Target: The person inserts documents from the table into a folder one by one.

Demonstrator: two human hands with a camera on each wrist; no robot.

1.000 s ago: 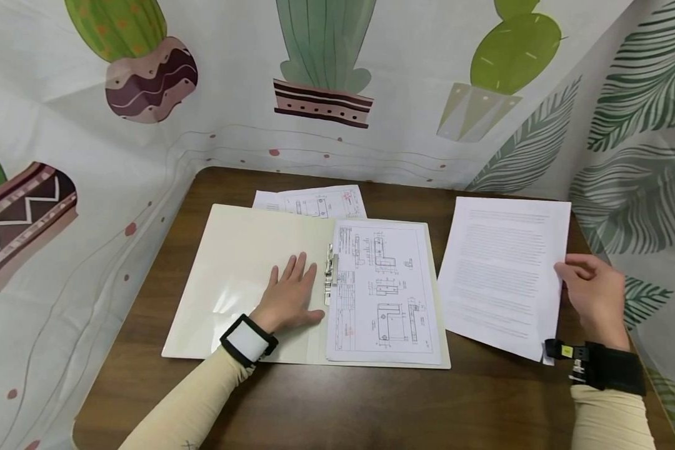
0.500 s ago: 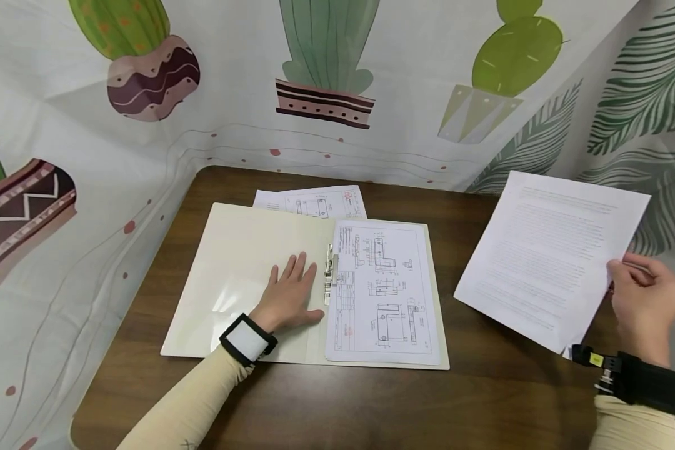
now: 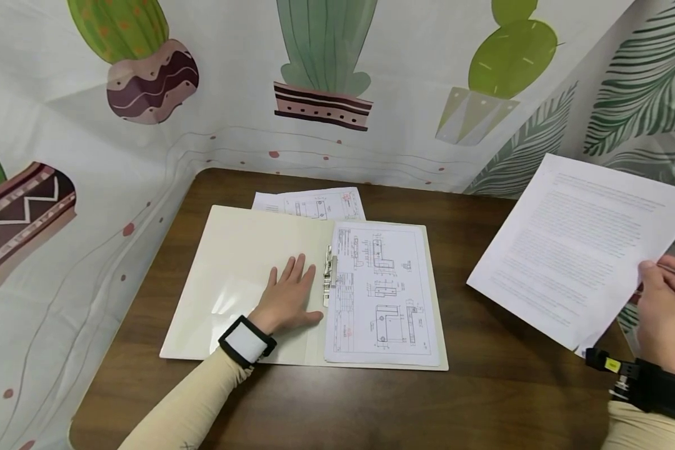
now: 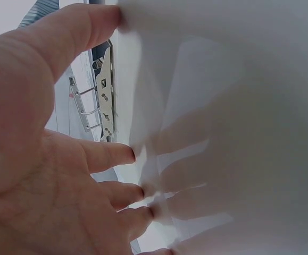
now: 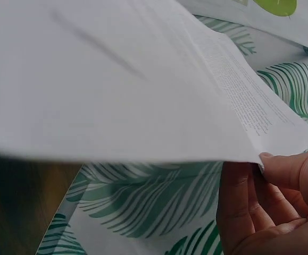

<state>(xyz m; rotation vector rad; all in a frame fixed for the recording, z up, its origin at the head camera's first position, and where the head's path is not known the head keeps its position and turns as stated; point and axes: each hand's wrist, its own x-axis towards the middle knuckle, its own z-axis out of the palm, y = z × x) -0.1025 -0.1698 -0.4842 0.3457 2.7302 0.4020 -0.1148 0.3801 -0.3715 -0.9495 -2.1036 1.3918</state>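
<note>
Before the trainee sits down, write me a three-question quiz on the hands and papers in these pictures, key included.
1. True or false: the left hand, fingers spread, touches the bare side of the open folder.
2. What does the right hand pinch? A, the metal clip; B, the printed paper; C, its own sleeve.
3. In the head view, what shows past the folder's far edge?

Key: 1, true. 2, B. 3, a sheet bearing a drawing, partly hidden by the folder.
</note>
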